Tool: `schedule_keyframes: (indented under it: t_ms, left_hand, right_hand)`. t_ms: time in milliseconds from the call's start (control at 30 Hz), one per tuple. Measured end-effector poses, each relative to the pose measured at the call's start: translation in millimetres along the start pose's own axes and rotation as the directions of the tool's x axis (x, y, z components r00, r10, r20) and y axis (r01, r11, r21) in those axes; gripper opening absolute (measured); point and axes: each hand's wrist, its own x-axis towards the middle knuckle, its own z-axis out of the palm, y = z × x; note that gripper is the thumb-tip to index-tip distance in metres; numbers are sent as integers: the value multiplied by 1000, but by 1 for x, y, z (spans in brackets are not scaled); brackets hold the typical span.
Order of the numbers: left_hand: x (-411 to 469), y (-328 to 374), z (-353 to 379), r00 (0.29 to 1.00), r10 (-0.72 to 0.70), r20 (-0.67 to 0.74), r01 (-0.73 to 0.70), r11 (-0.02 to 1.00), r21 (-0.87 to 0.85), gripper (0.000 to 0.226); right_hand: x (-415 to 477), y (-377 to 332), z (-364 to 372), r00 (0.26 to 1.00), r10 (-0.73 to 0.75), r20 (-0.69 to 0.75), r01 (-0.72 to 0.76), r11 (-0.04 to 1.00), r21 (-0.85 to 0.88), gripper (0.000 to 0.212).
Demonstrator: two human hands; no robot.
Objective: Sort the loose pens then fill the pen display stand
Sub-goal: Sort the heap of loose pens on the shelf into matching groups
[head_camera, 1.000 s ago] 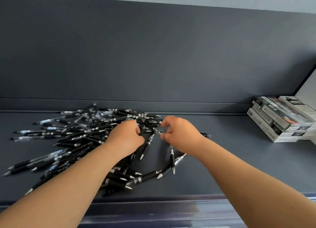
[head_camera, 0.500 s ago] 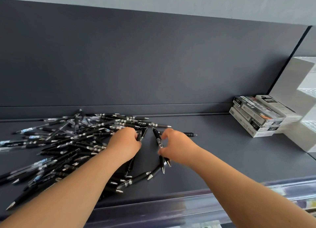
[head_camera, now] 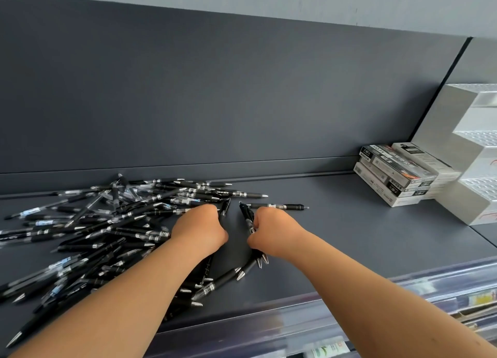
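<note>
Nearest the camera, past the clear price rail [head_camera: 269, 330] fronting the dark shelf [head_camera: 363, 236], two bare forearms reach in side by side. Just beyond them the left hand [head_camera: 200, 230] is curled into a fist round a black pen [head_camera: 225, 207] whose end pokes out past the knuckles; whether more pens lie under the palm cannot be told. The right hand [head_camera: 274, 231], a little apart from it, grips a small bundle of pens [head_camera: 248, 222], with at least two silver tips showing below its heel. Sorting looks to be the step in hand, and an early one. The pile of pens [head_camera: 107, 223] spreading left from the left hand runs to several dozen, too tangled for an exact count, and a few more lie under the left forearm. One stray pen [head_camera: 277, 206] lies by itself just beyond the right hand. The next move likely calls for squaring the gripped pens so their tips face one way, then carrying them right without letting any slip. Farther right, near the back panel [head_camera: 242, 102], sits a stack of pen boxes [head_camera: 395, 177], at least four. Beside it, cut by the frame edge, stands one white display stand [head_camera: 473, 153] with three stepped tiers visible; no pens show in it.
</note>
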Motion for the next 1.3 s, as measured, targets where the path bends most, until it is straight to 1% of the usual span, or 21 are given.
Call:
schedule_keyframes:
  t_ms: [33, 133, 233, 333, 433, 500, 600, 733, 867, 933, 1000, 1067, 1167, 1300]
  left_hand:
    - [1, 0, 0, 1000, -3, 1, 3, 1000, 13, 15]
    - [2, 4, -1, 1000, -21, 8, 21, 999, 48, 25]
    - [3, 6, -2, 999, -43, 31, 41, 998, 56, 22]
    - [4, 6, -3, 998, -52, 45, 49, 997, 64, 18]
    - [3, 7, -5, 997, -62, 55, 59, 996, 62, 17]
    - [3, 9, -8, 994, -69, 84, 65, 997, 42, 18]
    - [5, 13, -19, 992, -91, 91, 95, 995, -44, 23]
    - [10, 34, -32, 993, -97, 66, 109, 967, -229, 26]
    - [13, 74, -28, 995, -70, 76, 98, 870, -482, 32]
    - [14, 97, -21, 995, -56, 77, 89, 829, -553, 36]
    - [18, 119, -10, 994, -54, 91, 98, 796, -597, 34]
    - [23, 140, 1, 992, -61, 108, 116, 771, -626, 24]
    - [32, 170, 20, 989, -71, 127, 136, 759, -636, 12]
    - [43, 204, 43, 982, -89, 168, 177, 754, -633, 13]
  right_hand:
    - [0, -2, 0, 1000, 9, 1, -9, 1000, -10, 10]
    - [0, -6, 2, 999, 31, 7, -31, 999, -35, 19]
    - [1, -9, 3, 999, 46, 7, -45, 998, -52, 20]
    - [1, -9, 3, 999, 45, 10, -45, 998, -32, 19]
    - [0, -5, 1, 1000, 17, 2, -17, 1000, 25, 12]
    - [1, -3, -5, 999, -26, -25, 27, 998, 48, 10]
    - [4, 7, -20, 994, -77, -73, 83, 992, 96, 21]
    - [10, 33, -45, 989, -110, -101, 124, 982, 144, 21]
    - [14, 63, -71, 984, -138, -116, 152, 981, 123, 20]
    - [16, 80, -81, 984, -142, -111, 155, 981, 118, 21]
    - [19, 98, -89, 984, -141, -104, 152, 983, 102, 23]
    - [20, 119, -95, 987, -130, -99, 139, 986, 96, 25]
    - [24, 151, -103, 991, -97, -96, 105, 991, 82, 29]
    - [31, 189, -113, 991, -65, -115, 71, 996, 48, 30]
